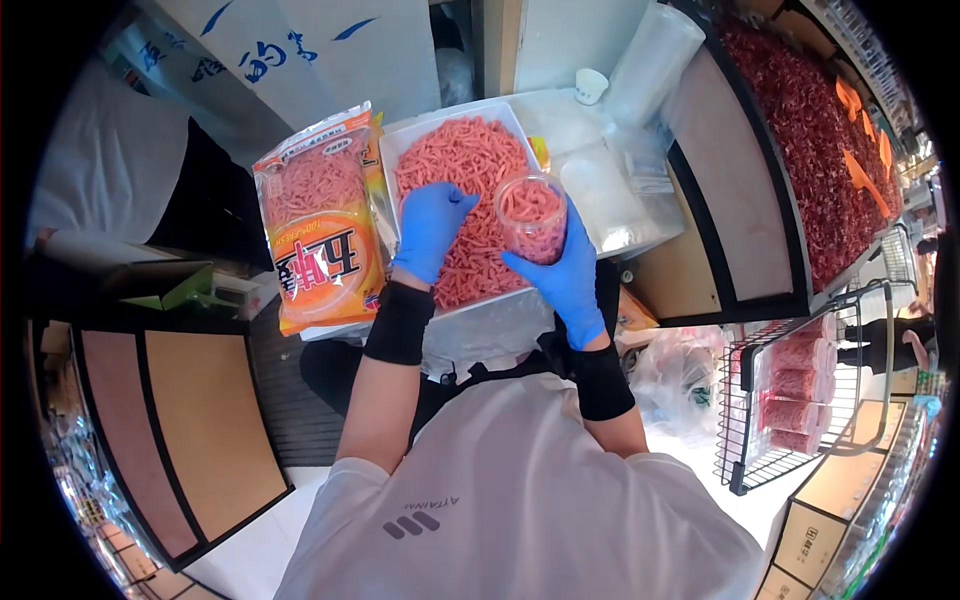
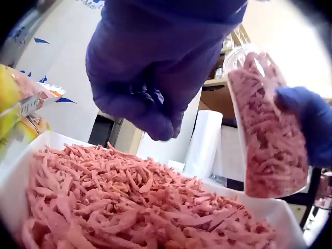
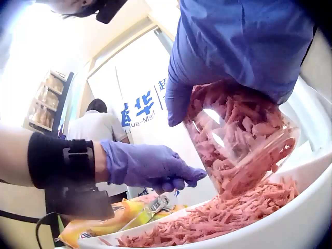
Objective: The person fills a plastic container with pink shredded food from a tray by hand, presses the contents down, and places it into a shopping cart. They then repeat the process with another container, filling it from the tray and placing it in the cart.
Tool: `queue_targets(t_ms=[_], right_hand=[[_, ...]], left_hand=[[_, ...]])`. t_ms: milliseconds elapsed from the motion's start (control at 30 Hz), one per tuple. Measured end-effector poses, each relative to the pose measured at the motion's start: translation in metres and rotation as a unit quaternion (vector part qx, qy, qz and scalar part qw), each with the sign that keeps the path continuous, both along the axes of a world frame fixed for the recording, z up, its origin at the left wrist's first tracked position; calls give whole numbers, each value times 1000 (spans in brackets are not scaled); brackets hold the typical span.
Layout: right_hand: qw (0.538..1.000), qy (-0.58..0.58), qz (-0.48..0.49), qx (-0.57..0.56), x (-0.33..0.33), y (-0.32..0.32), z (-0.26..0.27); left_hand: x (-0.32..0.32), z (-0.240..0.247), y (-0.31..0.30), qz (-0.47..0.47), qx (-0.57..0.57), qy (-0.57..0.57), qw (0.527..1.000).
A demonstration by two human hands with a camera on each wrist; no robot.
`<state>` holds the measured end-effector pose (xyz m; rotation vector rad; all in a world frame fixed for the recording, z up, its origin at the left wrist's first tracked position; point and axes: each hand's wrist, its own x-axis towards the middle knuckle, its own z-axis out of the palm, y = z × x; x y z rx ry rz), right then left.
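A white tray [image 3: 310, 207] holds a heap of pink shredded strips [image 1: 485, 270], which look like dried meat or seafood. My right hand [image 1: 567, 285], in a blue glove, grips a clear plastic tub [image 1: 532, 215] full of the same strips. The tub is tilted over the tray's right side, its side wall showing in the left wrist view. Over the heap hovers my left hand [image 1: 432, 232], also gloved in blue. Its fingers are curled in with the tips drawn together, and nothing shows between them in the left wrist view.
A printed bag [image 1: 325, 215] of pink strips lies left of the tray. To the right are clear plastic bags [image 1: 605, 205], a plastic roll [image 1: 655, 55] and a small white cup [image 1: 591, 86]. A wire cart [image 1: 765, 400] carries filled tubs. Another person [image 1: 110, 165] stands at left.
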<state>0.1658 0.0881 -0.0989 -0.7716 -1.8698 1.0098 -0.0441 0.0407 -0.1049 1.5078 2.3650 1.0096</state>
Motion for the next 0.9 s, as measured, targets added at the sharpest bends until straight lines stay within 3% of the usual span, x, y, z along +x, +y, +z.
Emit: queue_targets(t_ms=[133, 333, 400, 433, 500, 567, 633, 667, 733, 767, 833, 867, 900], right_hand=[[1000, 5, 7, 15, 4, -1, 5], [1000, 12, 10, -15, 7, -6, 17], [1000, -15, 3, -20, 9, -5, 20], [1000, -13, 10, -20, 8, -5, 19], [999, -14, 10, -27, 8, -3, 19], [1000, -3, 8, -28, 7, 0, 17], [999, -6, 4, -34, 3, 0, 15], [999, 9, 20, -30, 0, -1, 21], [997, 15, 64, -35, -9, -3, 28], [995, 6, 90, -44, -12, -5, 34], [992, 15, 113, -50, -22, -10, 35], [989, 21, 138, -57, -23, -10, 36], [989, 20, 138, -56, -23, -9, 38]], left_hand=[[5, -7, 22, 25, -84, 96, 992], [8, -29, 23, 31, 26, -6, 999], [7, -27, 14, -43, 13, -56, 997], [5, -26, 7, -37, 13, -55, 998], [9, -24, -5, -97, 144, -53, 983], [6, -14, -24, -127, 93, -45, 987], [19, 11, -43, -174, 64, 130, 974], [30, 10, -46, -183, 69, 128, 972], [43, 9, -50, -170, 109, 11, 979], [46, 11, -46, -172, 110, 12, 979], [54, 19, -39, -190, 101, -259, 942], [58, 25, -40, -171, 147, -334, 915], [61, 27, -41, -171, 147, -335, 915]])
